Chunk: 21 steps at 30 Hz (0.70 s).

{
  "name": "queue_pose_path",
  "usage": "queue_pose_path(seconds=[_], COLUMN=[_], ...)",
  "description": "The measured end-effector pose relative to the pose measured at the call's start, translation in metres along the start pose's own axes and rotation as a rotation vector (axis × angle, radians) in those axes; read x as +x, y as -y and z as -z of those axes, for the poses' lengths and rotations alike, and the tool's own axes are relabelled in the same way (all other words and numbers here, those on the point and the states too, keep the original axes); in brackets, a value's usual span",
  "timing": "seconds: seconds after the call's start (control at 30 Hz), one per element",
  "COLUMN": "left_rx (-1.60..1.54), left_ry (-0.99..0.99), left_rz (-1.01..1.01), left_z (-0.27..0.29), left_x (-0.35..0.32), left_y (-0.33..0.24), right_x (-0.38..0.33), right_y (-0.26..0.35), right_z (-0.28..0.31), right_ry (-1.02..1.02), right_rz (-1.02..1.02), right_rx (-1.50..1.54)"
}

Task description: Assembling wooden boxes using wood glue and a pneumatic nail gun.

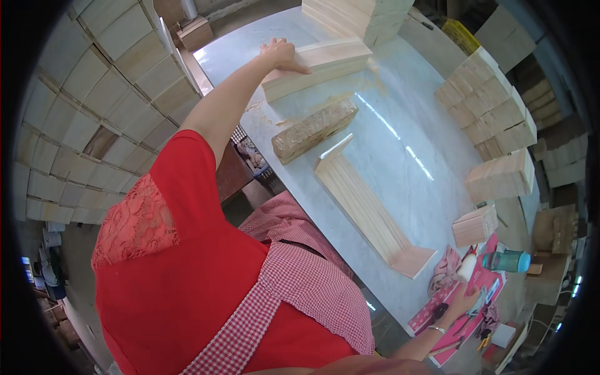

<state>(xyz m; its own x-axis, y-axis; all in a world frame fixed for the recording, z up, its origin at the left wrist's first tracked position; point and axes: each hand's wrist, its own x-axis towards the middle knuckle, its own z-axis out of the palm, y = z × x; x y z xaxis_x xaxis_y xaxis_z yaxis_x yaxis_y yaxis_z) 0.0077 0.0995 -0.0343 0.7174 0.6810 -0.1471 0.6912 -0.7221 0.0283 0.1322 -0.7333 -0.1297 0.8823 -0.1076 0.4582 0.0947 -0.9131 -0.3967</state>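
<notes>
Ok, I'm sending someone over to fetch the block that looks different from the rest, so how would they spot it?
Start at the pale marble table. Near its middle, between the wood bundle under the left hand and the long L-shaped jig, lies the rough block. It alone is mottled, darker and coarse.

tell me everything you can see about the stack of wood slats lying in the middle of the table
The row of slats is pale, unfinished wood: many thin strips packed side by side on edge, forming a long block. It lies flat on the grey marble-look table, running diagonally. A flat wooden piece stands against each end. No hand touches it. A darker, glue-streaked wood block lies just beyond its far end.
</notes>
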Motion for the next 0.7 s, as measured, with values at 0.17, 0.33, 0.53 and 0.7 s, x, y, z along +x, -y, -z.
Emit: queue_pose_path(seconds=[0.17,0.33,0.53,0.7], left_rx=[0.001,-0.076,-0.100,-0.116], left_ry=[-0.407,-0.837,-1.134,-1.302], left_rz=[-0.087,-0.278,-0.687,-1.006], left_z=[0.003,0.024,0.029,0.009], left_x=[-0.018,-0.048,-0.109,-0.160], left_y=[0.005,-0.009,-0.043,-0.081], right_x=[-0.010,-0.004,-0.031,-0.070], right_y=[0.052,0.163,0.294,0.340], right_z=[0.033,0.039,0.035,0.036], right_ry=[-0.098,0.022,0.327,0.483], right_rz=[0.069,0.198,0.132,-0.118], right_rx=[0.079,0.333,0.900,1.322])
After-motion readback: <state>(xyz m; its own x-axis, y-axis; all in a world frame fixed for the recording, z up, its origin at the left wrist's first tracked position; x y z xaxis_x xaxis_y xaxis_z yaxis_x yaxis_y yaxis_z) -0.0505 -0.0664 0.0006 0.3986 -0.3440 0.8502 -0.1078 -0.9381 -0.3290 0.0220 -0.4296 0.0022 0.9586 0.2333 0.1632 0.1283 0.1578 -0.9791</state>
